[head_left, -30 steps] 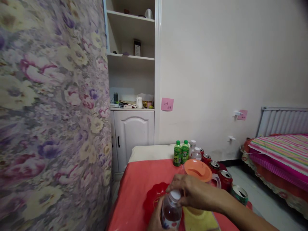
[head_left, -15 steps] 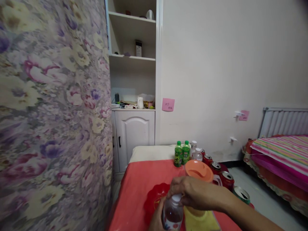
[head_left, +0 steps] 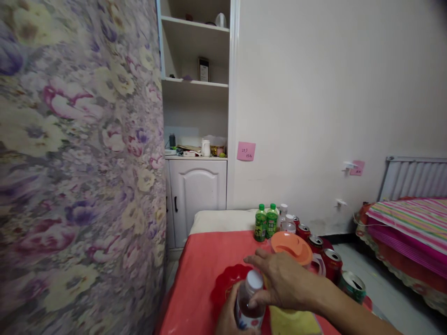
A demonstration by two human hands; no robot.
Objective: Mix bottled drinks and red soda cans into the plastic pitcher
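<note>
A clear plastic bottle (head_left: 250,300) with a white cap (head_left: 254,280) stands upright at the bottom of the view. My left hand (head_left: 227,312) is wrapped round its lower left side. Beside the cap, my right hand (head_left: 275,279) has its fingers stretched out, and its thumb lies against the bottle's neck. Behind the bottle sits a red scalloped dish (head_left: 220,284), partly covered by the hands. A yellow cloth (head_left: 295,322) lies under the right forearm. Just past the right hand stands a pitcher with an orange lid (head_left: 291,248).
Two green bottles (head_left: 266,224) and two clear bottles with white caps (head_left: 288,225) stand at the far end of the red-covered table (head_left: 199,274). Several open drink cans (head_left: 331,265) line the right side. A floral curtain (head_left: 80,186) hangs at left; a bed (head_left: 412,218) is at right.
My right hand has opened from its grip on the white cap, its fingers now extended and the cap exposed. The left hand still holds the bottle. The view has shifted slightly.
</note>
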